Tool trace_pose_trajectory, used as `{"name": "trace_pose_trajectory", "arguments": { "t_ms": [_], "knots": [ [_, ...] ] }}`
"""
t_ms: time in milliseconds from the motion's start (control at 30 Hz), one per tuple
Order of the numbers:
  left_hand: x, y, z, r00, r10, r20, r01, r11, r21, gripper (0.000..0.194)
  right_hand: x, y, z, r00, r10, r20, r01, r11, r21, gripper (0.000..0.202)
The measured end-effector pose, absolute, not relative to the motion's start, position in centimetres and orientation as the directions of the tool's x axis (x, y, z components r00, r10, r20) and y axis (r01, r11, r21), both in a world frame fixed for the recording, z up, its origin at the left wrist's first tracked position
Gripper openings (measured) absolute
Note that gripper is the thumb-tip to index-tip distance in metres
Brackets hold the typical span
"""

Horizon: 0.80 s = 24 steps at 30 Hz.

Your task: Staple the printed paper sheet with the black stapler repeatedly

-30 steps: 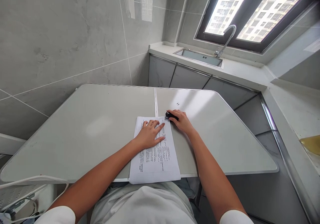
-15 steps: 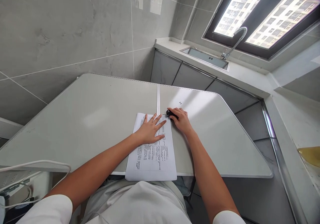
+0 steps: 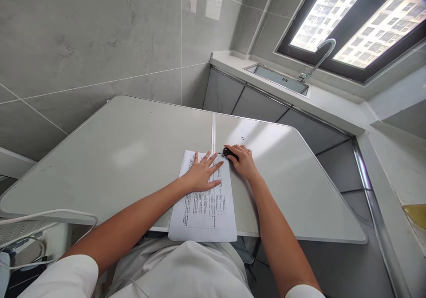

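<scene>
Paper (under the left hand) looks white, flat and printed.

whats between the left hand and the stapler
Only a bit of the paper, near its top right corner, shows between left hand and stapler in the head view.

Left arm: reached forward and inward on a long slant. Left hand: lay palm down, fingers fanned, thumb stuck out toward the right. Right arm: extended forward, more steeply, angled inward. Right hand: sat near the left, not touching it, fingers curled, thumb opposed in a grip.
</scene>
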State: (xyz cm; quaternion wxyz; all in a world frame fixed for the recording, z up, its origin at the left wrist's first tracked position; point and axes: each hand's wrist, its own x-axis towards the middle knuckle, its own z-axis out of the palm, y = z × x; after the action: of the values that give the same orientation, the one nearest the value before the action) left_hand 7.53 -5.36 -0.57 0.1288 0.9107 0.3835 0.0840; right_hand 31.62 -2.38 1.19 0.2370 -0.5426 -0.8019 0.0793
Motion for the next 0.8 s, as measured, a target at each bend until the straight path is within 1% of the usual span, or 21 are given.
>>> {"name": "trace_pose_trajectory", "arguments": {
  "t_ms": [167, 467, 800],
  "knots": [
    [7.49, -5.35, -0.22, 0.703, 0.710, 0.045, 0.667, -0.680, 0.305, 0.079, 31.59, -2.43, 1.42, -0.309, 0.908, 0.283, 0.840, 0.401, -0.367, 0.039],
    [7.37, -5.30, -0.66, 0.691, 0.718, 0.084, 0.662, -0.675, 0.326, 0.077, 31.49, -2.37, 1.60, -0.308, 0.916, 0.256, 0.846, 0.387, -0.367, 0.039],
    [7.44, -5.36, -0.32, 0.699, 0.713, 0.059, 0.664, -0.677, 0.318, 0.078, 31.48, -2.35, 1.63, -0.311, 0.913, 0.265, 0.843, 0.393, -0.368, 0.037]
  ]
}}
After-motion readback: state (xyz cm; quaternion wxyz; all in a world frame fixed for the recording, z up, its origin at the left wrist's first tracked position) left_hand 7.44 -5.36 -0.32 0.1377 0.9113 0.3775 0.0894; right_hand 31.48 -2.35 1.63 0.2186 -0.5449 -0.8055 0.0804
